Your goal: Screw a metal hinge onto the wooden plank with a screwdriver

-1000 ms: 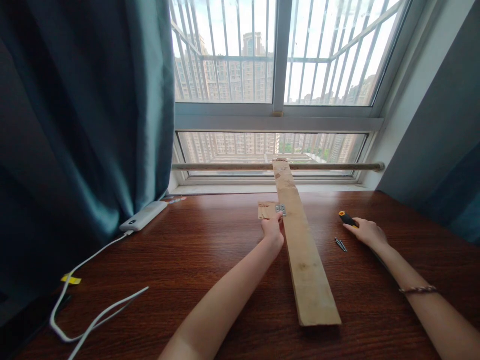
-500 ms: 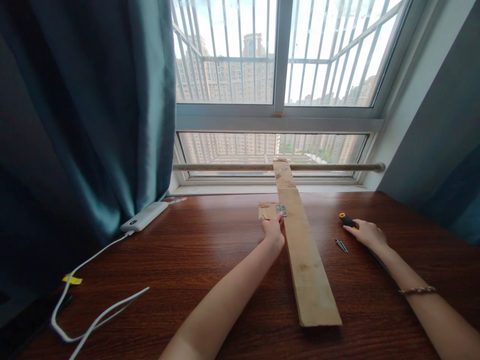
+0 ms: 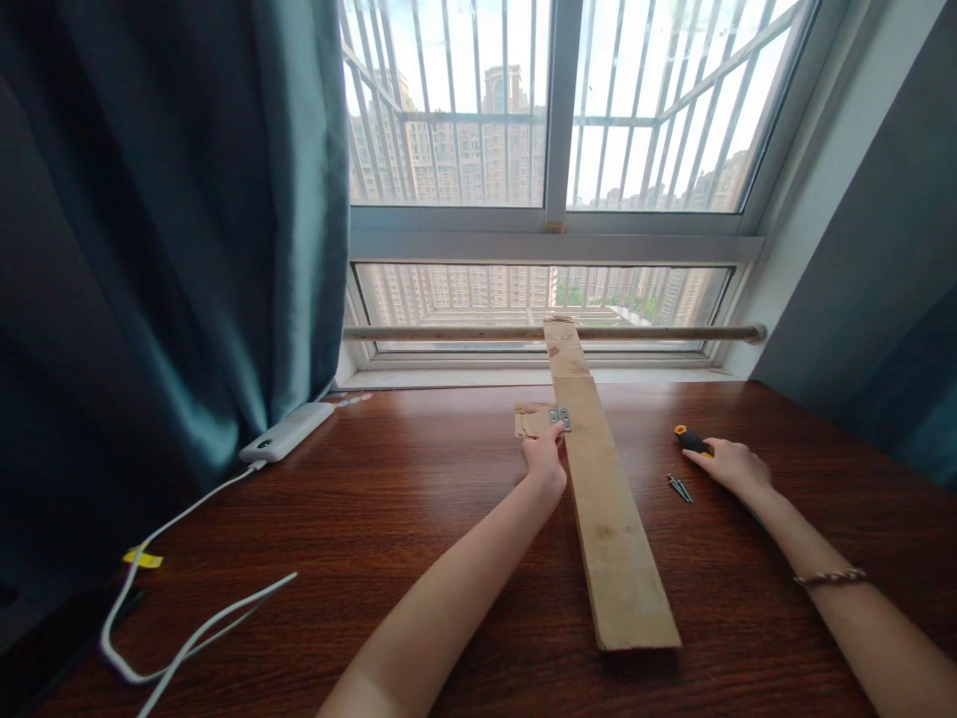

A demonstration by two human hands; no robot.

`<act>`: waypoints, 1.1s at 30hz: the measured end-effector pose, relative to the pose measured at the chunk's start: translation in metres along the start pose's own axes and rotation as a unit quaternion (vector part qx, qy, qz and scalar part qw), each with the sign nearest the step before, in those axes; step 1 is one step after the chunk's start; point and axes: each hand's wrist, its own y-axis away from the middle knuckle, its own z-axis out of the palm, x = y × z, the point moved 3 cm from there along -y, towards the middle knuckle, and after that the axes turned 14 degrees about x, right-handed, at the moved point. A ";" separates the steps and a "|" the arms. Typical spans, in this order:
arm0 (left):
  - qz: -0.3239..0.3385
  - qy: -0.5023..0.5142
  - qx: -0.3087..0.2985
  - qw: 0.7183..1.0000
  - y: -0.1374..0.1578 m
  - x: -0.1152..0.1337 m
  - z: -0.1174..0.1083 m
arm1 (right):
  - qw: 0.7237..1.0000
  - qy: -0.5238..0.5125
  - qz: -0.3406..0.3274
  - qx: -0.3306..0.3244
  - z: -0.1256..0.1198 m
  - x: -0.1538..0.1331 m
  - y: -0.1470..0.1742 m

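Note:
A long pale wooden board [image 3: 617, 529] lies on the table, pointing away from me. At its left edge is a small wooden piece [image 3: 527, 419], and a metal hinge [image 3: 560, 419] spans the two. My left hand [image 3: 544, 459] is closed at the hinge, a fingertip pressed on its near edge; the other fingers are partly hidden. Over to the right, my right hand [image 3: 737, 466] grips a screwdriver [image 3: 692, 440] with a black and yellow handle, lying low at the tabletop. Its shaft is hidden under the hand. A few screws [image 3: 680, 488] lie just left of that hand.
The brown wooden table [image 3: 419, 479] reaches to the window, where a horizontal rail [image 3: 449, 334] runs behind the board's far end. On the left are a white power bank [image 3: 288, 433], its white cable [image 3: 186, 506], and a dark curtain [image 3: 224, 219].

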 end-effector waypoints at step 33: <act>-0.006 0.012 -0.012 1.000 -0.007 -0.005 0.000 | 1.000 -0.011 0.002 -0.011 -0.010 -0.009 0.005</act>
